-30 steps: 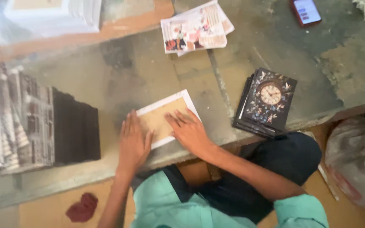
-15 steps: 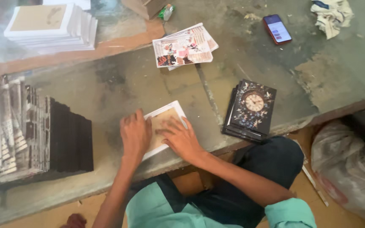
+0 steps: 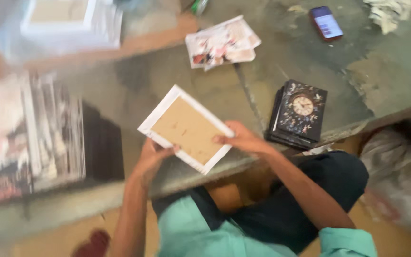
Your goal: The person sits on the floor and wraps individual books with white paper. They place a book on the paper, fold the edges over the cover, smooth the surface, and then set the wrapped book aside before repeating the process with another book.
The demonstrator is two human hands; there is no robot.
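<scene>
White-framed board (image 3: 186, 129) — left hand (image 3: 151, 154) grips corner | right hand (image 3: 241, 139) grips edge

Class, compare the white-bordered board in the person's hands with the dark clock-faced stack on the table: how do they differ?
The white-bordered board is pale, tan in the middle; the clock-faced stack is dark and patterned. The board is one piece, held tilted by the left hand and right hand; the stack lies untouched. Both are rectangular.

Both hands, left hand (image 3: 149, 154) and right hand (image 3: 243, 139), hold a white-framed board (image 3: 186, 128) tilted above the bench (image 3: 262, 95).
</scene>
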